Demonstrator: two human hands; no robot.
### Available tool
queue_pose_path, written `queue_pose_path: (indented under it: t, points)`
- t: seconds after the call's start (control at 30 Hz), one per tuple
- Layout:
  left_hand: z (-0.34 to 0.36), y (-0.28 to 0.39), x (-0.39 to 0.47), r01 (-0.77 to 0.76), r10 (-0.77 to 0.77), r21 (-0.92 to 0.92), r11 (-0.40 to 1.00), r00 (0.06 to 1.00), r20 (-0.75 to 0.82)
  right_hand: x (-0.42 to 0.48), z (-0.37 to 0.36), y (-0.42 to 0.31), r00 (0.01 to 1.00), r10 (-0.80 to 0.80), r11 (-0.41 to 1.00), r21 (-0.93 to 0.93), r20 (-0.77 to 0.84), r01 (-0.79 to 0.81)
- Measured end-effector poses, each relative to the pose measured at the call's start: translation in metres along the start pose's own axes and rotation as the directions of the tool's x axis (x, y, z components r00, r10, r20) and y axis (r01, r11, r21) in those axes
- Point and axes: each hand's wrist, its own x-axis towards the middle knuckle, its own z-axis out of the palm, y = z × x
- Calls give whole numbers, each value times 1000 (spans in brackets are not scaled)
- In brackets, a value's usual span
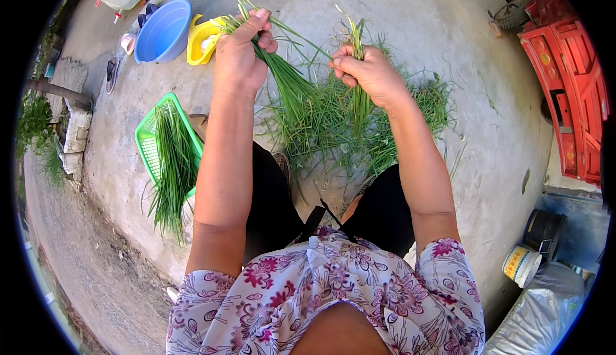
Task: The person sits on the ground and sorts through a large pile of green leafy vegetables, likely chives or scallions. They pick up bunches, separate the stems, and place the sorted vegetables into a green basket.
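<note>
My left hand (245,47) is closed around a bunch of long green chives (288,83), pale stem ends up and leaf tips hanging down. In my right hand (365,68) is a smaller bundle of yellowish, wilted leaves (360,107). A thin blade stretches from the left bunch to my right fingertips, which pinch its end. Under both hands a loose heap of green and dry leaves (327,124) spreads over the concrete. Left of my left forearm, a green plastic basket (144,136) holds long chives (173,162) whose tips droop over its near edge.
A blue basin (163,30) and a yellow plastic container (196,49) stand at the upper left, with a shoe (112,75) close by. A red vehicle body (563,95) borders the right. Lower right are a white bucket (522,264), a black bucket (545,233) and silvery sheeting (539,311).
</note>
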Motion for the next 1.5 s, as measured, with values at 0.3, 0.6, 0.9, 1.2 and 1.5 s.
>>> queue_pose_path:
  t: [0.3, 0.6, 0.9, 1.2, 1.5]
  points:
    - [-1, 3, 0, 42, 12, -219, 975, 970, 241, 10, -9, 7, 975, 81, 983, 179, -206, -43]
    - [13, -9, -9, 225, -254, 152, 963, 943, 214, 11, 3, 16, 968, -125, 964, -256, -219, 67]
    - [32, -41, -26, 5, -111, 508, 862, 978, 179, 5, 19, 21, 952, -238, 805, -587, -195, 81]
    - [17, -14, -11, 0, 6, 301, 953, 1000, -20, 7, -8, 22, 983, -95, 828, -561, -156, -9]
    - [-16, 16, 10, -92, 101, 70, 993, 985, -138, 4, -70, 34, 955, -58, 695, -699, -292, -172]
